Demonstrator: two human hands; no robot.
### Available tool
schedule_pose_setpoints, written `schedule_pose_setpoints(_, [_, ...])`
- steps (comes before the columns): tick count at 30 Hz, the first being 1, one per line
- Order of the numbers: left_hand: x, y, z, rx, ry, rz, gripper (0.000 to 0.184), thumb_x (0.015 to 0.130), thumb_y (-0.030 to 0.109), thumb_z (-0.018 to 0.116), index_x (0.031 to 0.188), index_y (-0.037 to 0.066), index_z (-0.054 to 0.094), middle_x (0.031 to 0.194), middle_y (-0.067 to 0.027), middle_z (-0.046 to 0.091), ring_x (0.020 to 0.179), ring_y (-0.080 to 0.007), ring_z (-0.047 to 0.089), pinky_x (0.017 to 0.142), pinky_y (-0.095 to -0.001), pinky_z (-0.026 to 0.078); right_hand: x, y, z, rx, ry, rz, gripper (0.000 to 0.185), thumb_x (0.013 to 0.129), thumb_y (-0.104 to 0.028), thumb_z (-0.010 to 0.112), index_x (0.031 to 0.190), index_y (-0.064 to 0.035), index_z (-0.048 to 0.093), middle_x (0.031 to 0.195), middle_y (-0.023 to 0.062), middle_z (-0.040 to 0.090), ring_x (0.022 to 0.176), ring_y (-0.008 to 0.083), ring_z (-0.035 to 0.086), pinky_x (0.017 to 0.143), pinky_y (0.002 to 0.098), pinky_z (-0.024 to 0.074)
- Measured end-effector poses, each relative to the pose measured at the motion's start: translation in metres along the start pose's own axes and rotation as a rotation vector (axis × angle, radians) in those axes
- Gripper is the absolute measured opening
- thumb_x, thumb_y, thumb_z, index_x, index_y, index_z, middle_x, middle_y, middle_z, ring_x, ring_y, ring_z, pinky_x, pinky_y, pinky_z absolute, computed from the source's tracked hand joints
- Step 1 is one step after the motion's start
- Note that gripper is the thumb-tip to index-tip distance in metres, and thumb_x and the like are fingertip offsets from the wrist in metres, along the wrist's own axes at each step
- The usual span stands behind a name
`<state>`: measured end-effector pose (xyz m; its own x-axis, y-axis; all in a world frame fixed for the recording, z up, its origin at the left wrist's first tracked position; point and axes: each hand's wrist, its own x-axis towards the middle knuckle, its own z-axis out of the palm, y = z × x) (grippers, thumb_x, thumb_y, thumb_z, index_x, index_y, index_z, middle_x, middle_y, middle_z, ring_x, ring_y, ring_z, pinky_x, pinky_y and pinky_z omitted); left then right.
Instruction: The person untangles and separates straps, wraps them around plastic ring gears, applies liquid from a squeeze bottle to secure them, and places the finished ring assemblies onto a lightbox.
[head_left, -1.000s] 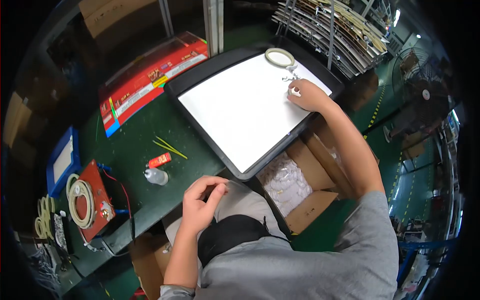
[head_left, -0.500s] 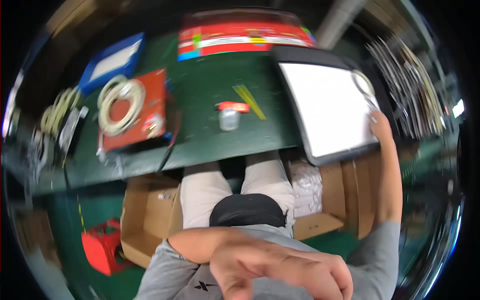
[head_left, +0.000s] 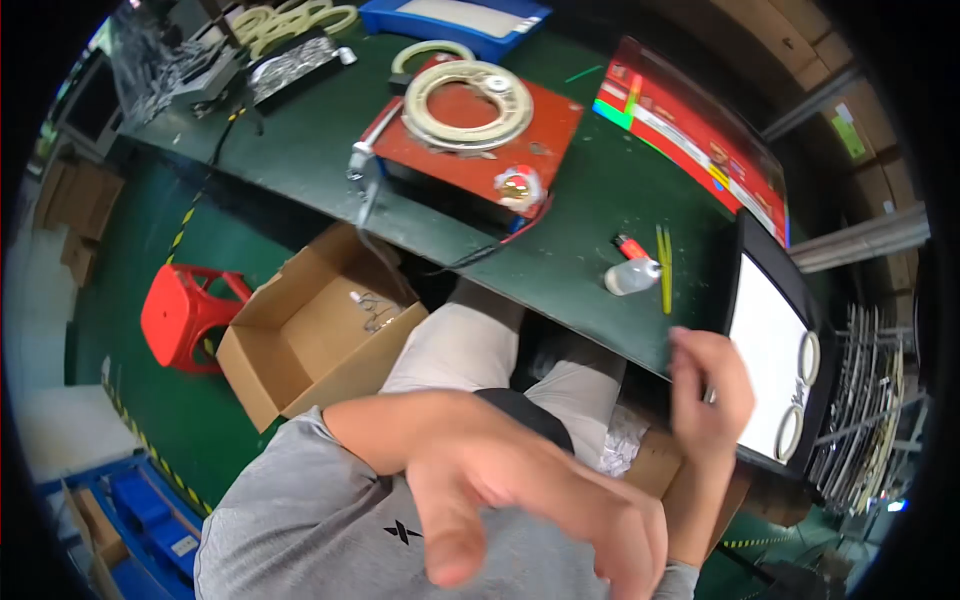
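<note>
My left hand (head_left: pixel 545 500) is close to the camera, over my lap, with its thumb apart from loosely bent fingers and nothing in it. At the table's front edge, my right hand (head_left: pixel 712 390) is blurred, its fingers half bent and no held thing visible. Right of it lies a white panel (head_left: pixel 765 350) in a black frame. On that panel rest two cream rings, an upper ring (head_left: pixel 803 357) and a lower ring (head_left: pixel 780 432), with thin wires between them. A small translucent bottle (head_left: pixel 632 277) lies beyond the right hand, beside yellow strips (head_left: pixel 666 270) and a red item (head_left: pixel 628 246).
An orange-red stand (head_left: pixel 550 125) on the green table (head_left: pixel 300 180) bears a larger cream ring (head_left: pixel 520 105). Behind are a blue tray (head_left: pixel 450 35) and a red printed box (head_left: pixel 700 140). An open carton (head_left: pixel 310 340) and a red stool (head_left: pixel 185 315) are at left.
My right hand has come away from the ring on the white panel, back toward me. The view has turned left, bringing the stand and carton nearer the middle. My left hand stays over my lap.
</note>
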<state>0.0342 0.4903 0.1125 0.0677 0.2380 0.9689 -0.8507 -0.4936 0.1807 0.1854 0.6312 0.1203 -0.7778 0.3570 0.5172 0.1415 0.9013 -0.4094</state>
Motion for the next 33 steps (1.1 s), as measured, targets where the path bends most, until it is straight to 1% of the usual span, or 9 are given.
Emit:
schedule_pose_setpoints(6, [-0.039,0.162,-0.001,0.696,0.645,-0.353,0.058,0.105,0.054,0.058,0.12,-0.002,0.058,0.104,-0.0232,0.064,0.096,-0.0342,0.069,0.078,-0.0438,0.058,0.029,-0.046,0.111,0.449,-0.161,-0.1,0.019,0.085,0.004,0.076,0.104,-0.0015,0.074,0.092,0.0126,0.074,0.079,0.0289,0.072,0.069,0.0355,0.0553])
schedule_pose_setpoints(8, [-0.05,0.211,-0.016,1.197,1.001,-0.353,0.019,0.109,0.019,0.056,0.11,0.001,0.059,0.101,-0.0165,0.066,0.096,-0.0249,0.067,0.087,-0.039,0.054,0.049,-0.054,0.119,0.5,-0.096,-0.034,0.016,0.09,0.002,0.073,0.105,-0.0006,0.074,0.095,0.0124,0.074,0.08,0.0254,0.072,0.071,0.0334,0.0557])
schedule_pose_setpoints(10, [-0.068,0.247,-0.043,1.606,1.286,-0.418,0.017,0.105,0.015,0.064,0.113,0.0,0.065,0.108,-0.0095,0.071,0.1,-0.0161,0.065,0.094,-0.0332,0.051,0.085,-0.054,0.126,0.507,0.028,0.009,0.014,0.093,0.001,0.071,0.106,-0.0003,0.074,0.096,0.0124,0.074,0.081,0.0231,0.072,0.071,0.0326,0.0559])
schedule_pose_setpoints(14, [-0.103,0.3,-0.12,1.9,1.244,-0.527,0.024,0.104,0.013,0.065,0.125,0.001,0.068,0.116,-0.0064,0.072,0.108,-0.0162,0.066,0.098,-0.0326,0.051,0.161,-0.035,0.153,0.478,0.18,0.221,0.022,0.098,-0.011,0.069,0.117,-0.0003,0.07,0.106,0.0147,0.069,0.086,0.0246,0.072,0.077,0.0353,0.0575])
schedule_pose_setpoints(17, [-0.118,0.314,-0.177,2.115,0.967,-0.725,0.035,0.1,0.013,0.067,0.134,0.008,0.067,0.128,-0.0129,0.067,0.119,-0.0265,0.064,0.099,-0.0359,0.053,0.192,-0.007,0.187,0.204,0.044,0.3,0.045,0.098,-0.037,0.07,0.122,0.001,0.069,0.116,0.0177,0.066,0.1,0.0298,0.069,0.09,0.0423,0.0549])
schedule_pose_setpoints(18, [-0.123,0.317,-0.193,2.134,0.849,-0.793,0.041,0.099,0.015,0.067,0.14,0.012,0.064,0.139,-0.0181,0.061,0.128,-0.0358,0.059,0.109,-0.0415,0.049,0.196,-0.007,0.193,0.104,0.005,0.313,0.045,0.097,-0.038,0.07,0.121,0.0003,0.07,0.114,0.0177,0.067,0.099,0.0315,0.069,0.09,0.0434,0.055])
schedule_pose_setpoints(22, [-0.155,0.307,-0.224,2.459,0.495,-1.113,0.047,0.094,0.018,0.072,0.14,0.022,0.064,0.148,-0.0174,0.054,0.138,-0.0391,0.05,0.117,-0.0464,0.042,0.2,-0.014,0.197,0.093,0.093,0.329,0.034,0.092,-0.03,0.07,0.109,-0.0014,0.076,0.103,0.016,0.071,0.094,0.0331,0.07,0.088,0.0443,0.055])
schedule_pose_setpoints(27, [-0.163,0.307,-0.227,2.53,0.714,-0.947,0.028,0.088,0.024,0.079,0.113,0.012,0.073,0.125,-0.0159,0.066,0.123,-0.0371,0.059,0.105,-0.046,0.049,0.204,-0.019,0.202,0.135,0.236,0.33,0.029,0.089,-0.023,0.069,0.103,-0.0001,0.079,0.098,0.0177,0.075,0.09,0.0325,0.073,0.088,0.0425,0.0564])
schedule_pose_setpoints(33, [-0.155,0.307,-0.215,2.473,0.953,-0.79,0.033,0.091,0.031,0.079,0.116,0.01,0.073,0.125,-0.0186,0.065,0.12,-0.0373,0.062,0.103,-0.0444,0.05,0.212,-0.025,0.201,0.095,0.304,0.278,0.033,0.092,-0.029,0.072,0.103,0.0008,0.078,0.101,0.0178,0.075,0.099,0.0325,0.072,0.092,0.0436,0.0552])
